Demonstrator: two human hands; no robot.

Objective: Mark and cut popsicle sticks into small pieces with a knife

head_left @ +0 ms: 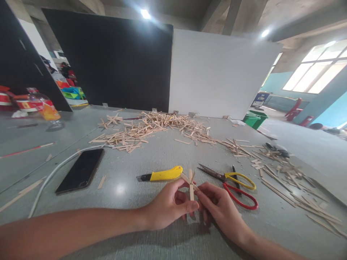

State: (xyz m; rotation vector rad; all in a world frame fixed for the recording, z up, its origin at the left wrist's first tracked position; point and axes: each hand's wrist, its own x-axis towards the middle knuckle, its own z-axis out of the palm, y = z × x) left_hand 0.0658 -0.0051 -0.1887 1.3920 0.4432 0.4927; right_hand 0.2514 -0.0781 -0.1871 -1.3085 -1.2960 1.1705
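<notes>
Between my two hands is a small figure of crossed wooden sticks (191, 187), held just above the grey table. My left hand (173, 206) is closed on its left side, thumb and fingers pinching the sticks. On the right, my right hand (218, 206) pinches the end of one stick with thumb and forefinger. A yellow utility knife (164, 174) lies just beyond my left hand. Scissors (230, 182) with one red and one yellow handle lie beyond my right hand, partly over a black pen (235, 173). My lower fingers are partly hidden.
A heap of wooden sticks (162, 124) spreads along the back, before black (121, 61) and white (217, 72) panels. More cut sticks (290, 173) lie at right. At left are a phone (81, 171), a white cable (51, 175) and a drink bottle (45, 106).
</notes>
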